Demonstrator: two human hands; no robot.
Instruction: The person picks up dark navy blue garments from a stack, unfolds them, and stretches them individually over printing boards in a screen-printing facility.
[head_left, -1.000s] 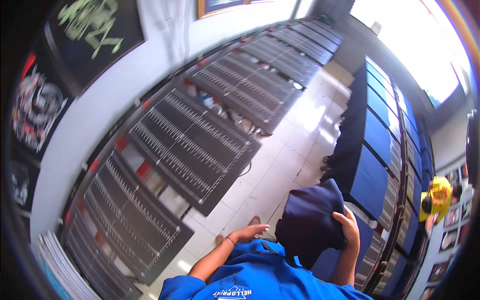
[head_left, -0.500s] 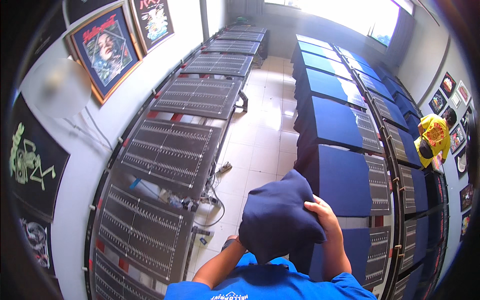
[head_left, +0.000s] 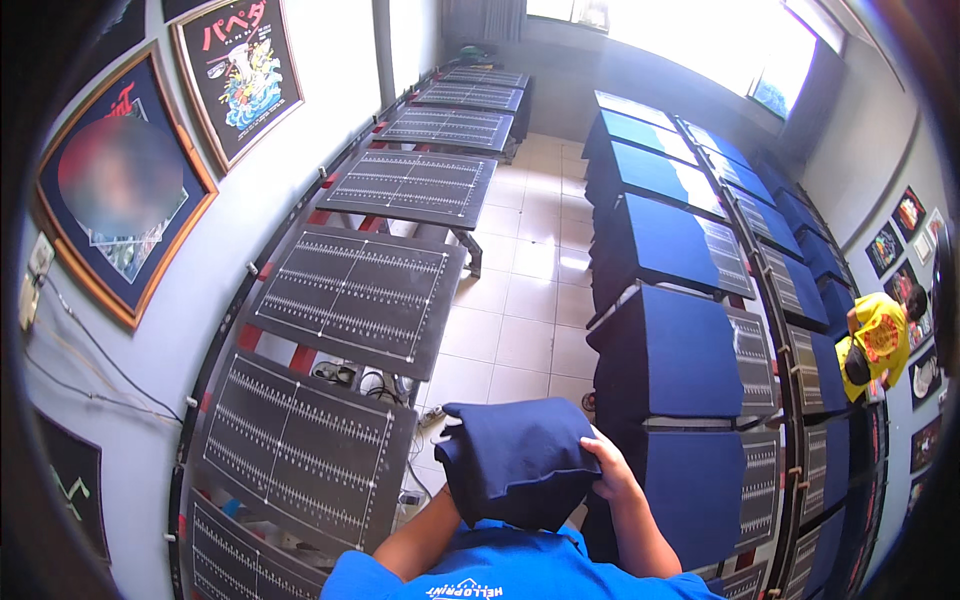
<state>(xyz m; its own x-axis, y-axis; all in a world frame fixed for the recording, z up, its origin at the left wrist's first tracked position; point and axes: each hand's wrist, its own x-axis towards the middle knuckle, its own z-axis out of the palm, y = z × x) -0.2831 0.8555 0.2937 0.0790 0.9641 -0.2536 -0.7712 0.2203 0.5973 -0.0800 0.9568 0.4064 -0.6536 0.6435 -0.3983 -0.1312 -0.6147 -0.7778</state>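
A folded bundle of navy cloth (head_left: 520, 455) is held in front of my chest, its top layer draped with a loose lower edge. My right hand (head_left: 608, 463) grips the bundle's right side, thumb on top and fingers underneath. From the lower left my left forearm (head_left: 420, 540) reaches to the other side of the bundle. The cloth hides most of my left hand, which supports it from beneath and the left. Nearest on the right is a print board covered by a smooth navy cloth panel (head_left: 692, 485).
Dark print boards (head_left: 352, 292) with white scale marks line the left side. More navy panels (head_left: 678, 345) lie on boards along the right. A tiled aisle (head_left: 520, 300) runs between the rows, with cables (head_left: 385, 385) by the left boards. A person in yellow (head_left: 875, 340) stands far right.
The bundle has come down and lies flatter and more folded, where it was bunched and raised. My right hand has moved lower and left with it. The view has shifted along the aisle.
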